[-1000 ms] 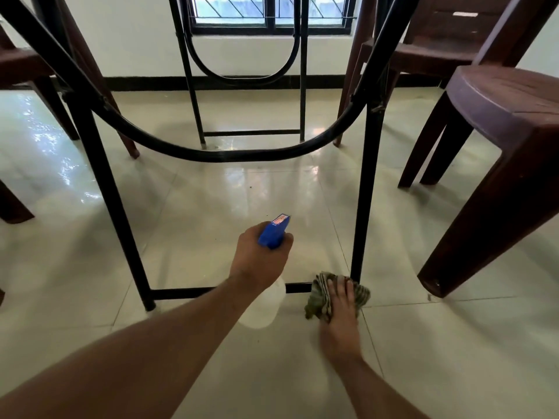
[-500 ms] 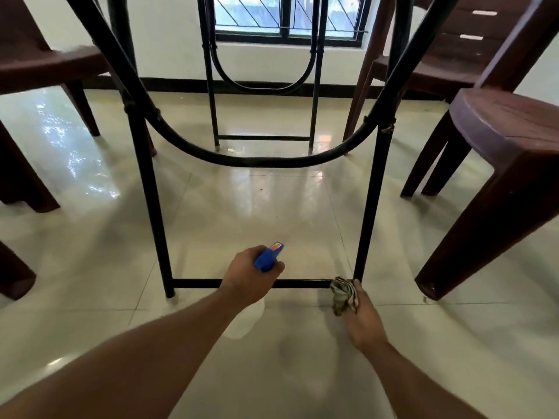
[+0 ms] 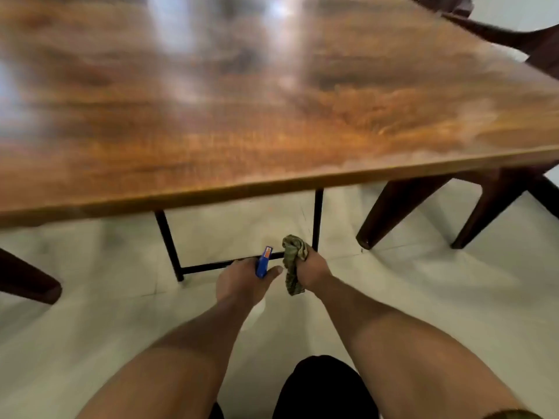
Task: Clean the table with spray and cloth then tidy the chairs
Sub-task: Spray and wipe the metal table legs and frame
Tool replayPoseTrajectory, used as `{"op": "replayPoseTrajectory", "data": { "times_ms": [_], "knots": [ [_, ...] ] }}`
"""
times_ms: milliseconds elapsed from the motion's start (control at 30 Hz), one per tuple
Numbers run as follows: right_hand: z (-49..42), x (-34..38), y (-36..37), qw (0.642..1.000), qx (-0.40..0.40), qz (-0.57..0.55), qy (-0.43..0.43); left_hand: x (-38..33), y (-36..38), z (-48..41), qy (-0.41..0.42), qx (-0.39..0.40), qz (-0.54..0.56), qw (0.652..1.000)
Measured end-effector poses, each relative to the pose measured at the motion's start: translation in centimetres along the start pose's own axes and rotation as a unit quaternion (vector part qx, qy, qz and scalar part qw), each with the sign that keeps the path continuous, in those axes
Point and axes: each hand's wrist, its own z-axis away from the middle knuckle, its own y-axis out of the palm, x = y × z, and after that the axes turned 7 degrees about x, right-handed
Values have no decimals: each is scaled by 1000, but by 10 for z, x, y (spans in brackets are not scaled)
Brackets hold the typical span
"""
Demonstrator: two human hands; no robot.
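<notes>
A glossy brown wooden table (image 3: pixel 272 122) fills the upper view, blurred by motion, on a black metal frame (image 3: pixel 317 219). Below its near edge my left hand (image 3: pixel 242 282) grips a spray bottle with a blue head (image 3: pixel 263 264); the bottle's clear body is mostly hidden under the hand. Just to the right, my right hand (image 3: pixel 311 267) holds a bunched green-patterned cloth (image 3: pixel 292 264) that hangs down from the fist. Both hands are over the floor, in front of the table's lower crossbar.
Dark brown plastic chairs stand at the right (image 3: pixel 423 204), the far right corner (image 3: pixel 499 34) and the left edge (image 3: pixel 27 282). The floor is pale glossy tile (image 3: pixel 106 328). My dark-clothed knee (image 3: pixel 320 388) shows at the bottom.
The view has risen from under the table to above its top. Both hands lifted off the floor, and the right hand now holds the cloth up instead of pressing it down by the table leg.
</notes>
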Motion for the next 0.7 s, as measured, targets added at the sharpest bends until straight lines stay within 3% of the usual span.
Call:
{"op": "replayPoseTrajectory", "data": {
  "times_ms": [167, 467, 700],
  "knots": [
    [92, 62, -11, 994, 6, -100, 33, -39, -54, 66, -9, 25, 2, 1000],
    [225, 132, -57, 995, 32, -16, 97, -100, -156, 177, -20, 103, 29, 994],
    [326, 194, -91, 991, -12, -15, 135, -143, -249, 259, 9, 145, 87, 986]
  ]
}}
